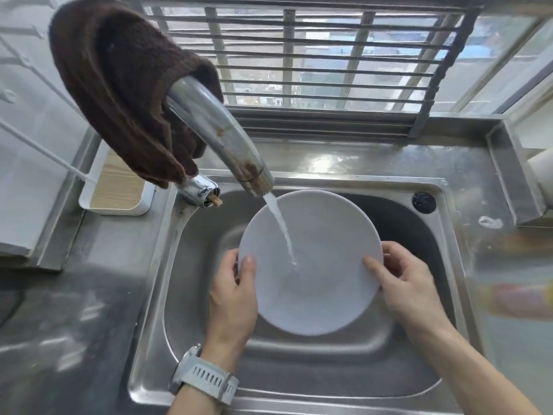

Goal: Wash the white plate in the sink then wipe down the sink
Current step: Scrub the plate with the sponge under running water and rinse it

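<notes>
Soft daylight through the barred window with grey metal grille [314, 61], pale glare on the stainless steel counter ledge [329, 163], dim left foreground, wide-angle bending at edges, smeared blur at right edge, centre sharp

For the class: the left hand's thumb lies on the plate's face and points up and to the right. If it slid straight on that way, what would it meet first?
Probably the water stream falling from the faucet onto the white plate. Nothing but bare plate lies between the left hand and the stream, though depth is uncertain here.
</notes>
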### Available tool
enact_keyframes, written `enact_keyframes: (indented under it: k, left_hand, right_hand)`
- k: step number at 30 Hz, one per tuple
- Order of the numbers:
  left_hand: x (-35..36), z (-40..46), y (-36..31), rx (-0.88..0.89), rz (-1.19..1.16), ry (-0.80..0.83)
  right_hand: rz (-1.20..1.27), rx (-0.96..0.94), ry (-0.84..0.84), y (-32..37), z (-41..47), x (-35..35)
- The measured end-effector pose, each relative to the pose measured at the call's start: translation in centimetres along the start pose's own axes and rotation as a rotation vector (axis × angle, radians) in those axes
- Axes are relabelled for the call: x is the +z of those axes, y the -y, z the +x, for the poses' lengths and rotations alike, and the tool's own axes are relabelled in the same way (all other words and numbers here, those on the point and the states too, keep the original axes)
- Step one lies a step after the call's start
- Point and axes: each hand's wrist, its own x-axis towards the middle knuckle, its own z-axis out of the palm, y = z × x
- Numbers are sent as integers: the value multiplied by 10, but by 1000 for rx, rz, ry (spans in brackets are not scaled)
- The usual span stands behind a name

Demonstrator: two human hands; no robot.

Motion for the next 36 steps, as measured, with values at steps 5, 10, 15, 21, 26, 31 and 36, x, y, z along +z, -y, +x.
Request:
enact_keyframes:
  k: [5, 10, 15, 21, 26, 31, 36]
  left_hand:
    - [-22, 2, -11, 57, 122, -62]
    - [-44, 9, 2, -164, 157, -108]
    - [-44, -5, 15, -284, 303, -16]
    - [-3, -5, 17, -453, -40, 100]
    - [20, 6, -7, -796, -740, 214]
    - [28, 16, -24, -787, -1000, 179]
    - [22, 14, -28, -664, -1015, 222]
  right_hand:
    - [51, 317, 120, -21, 25, 36]
    - [-89, 340, 225, -7, 27, 57]
    - [-289, 25, 146, 32, -1, 39]
    - [-377, -408, -47, 46, -34, 8]
    - [-384, -640, -104, 35, -38, -11]
    - [-420, -752, -181, 20, -29, -22]
    - [-422, -714, -212, 4, -18, -25]
